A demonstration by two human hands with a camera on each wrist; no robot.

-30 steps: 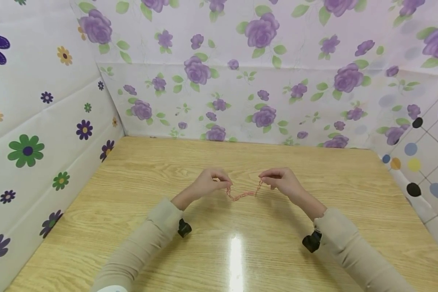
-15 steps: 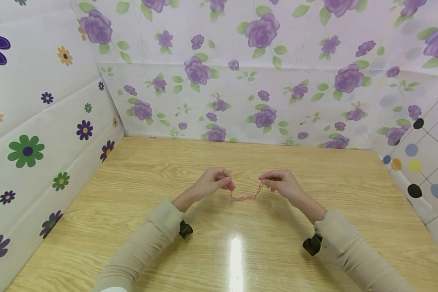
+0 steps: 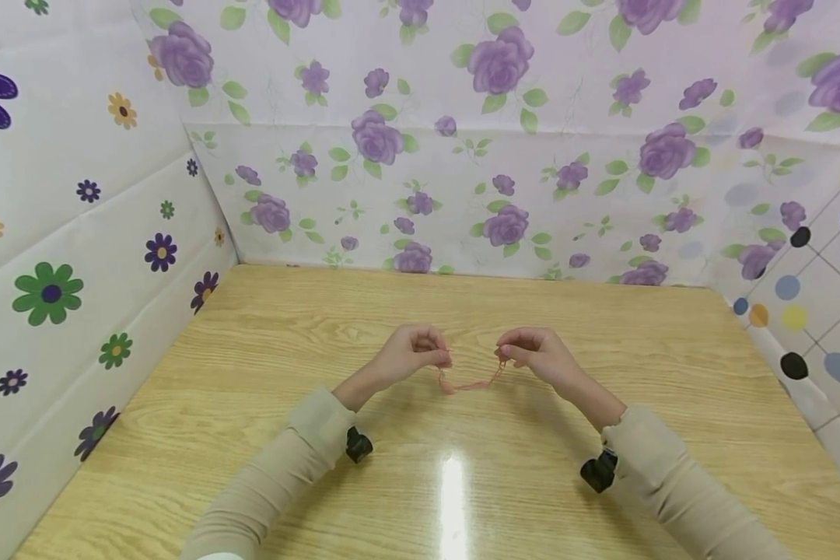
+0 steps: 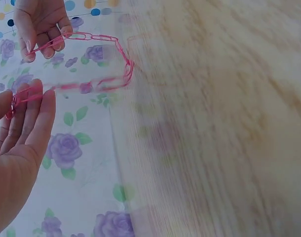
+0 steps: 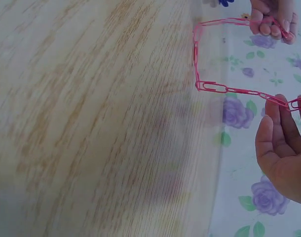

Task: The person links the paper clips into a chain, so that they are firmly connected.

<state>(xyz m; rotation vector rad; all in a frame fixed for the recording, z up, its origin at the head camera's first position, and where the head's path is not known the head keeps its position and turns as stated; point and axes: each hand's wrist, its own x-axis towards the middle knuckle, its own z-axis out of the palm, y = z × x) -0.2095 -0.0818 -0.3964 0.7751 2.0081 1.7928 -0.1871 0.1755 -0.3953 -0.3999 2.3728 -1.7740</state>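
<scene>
A chain of linked pink paper clips (image 3: pixel 470 386) sags between the two hands, its middle low over the wooden table. My left hand (image 3: pixel 411 356) pinches its left end between thumb and fingers. At the other end, my right hand (image 3: pixel 544 356) pinches a clip with thumb and index finger. In the right wrist view the links of the paper clip chain (image 5: pixel 214 88) show plainly, running from the right fingertips (image 5: pixel 276 100) to the left hand. The left wrist view shows the chain blurred close to the left fingers (image 4: pixel 46 106), with some clips gathered in the grasp.
The wooden table (image 3: pixel 308 311) stretches around both hands, with a light glare near its front. A purple-flowered covering (image 3: pixel 427 148) stands behind it. Patterned coverings close off the left (image 3: pixel 98 257) and right (image 3: pixel 819 327) sides. Small black cameras (image 3: pixel 598 470) hang at the wrists.
The left hand has shifted slightly right, turning at the fingers. A bunch of clips showed below its fingertips half a second ago; now the chain hangs in a wider loop. The right hand barely moved.
</scene>
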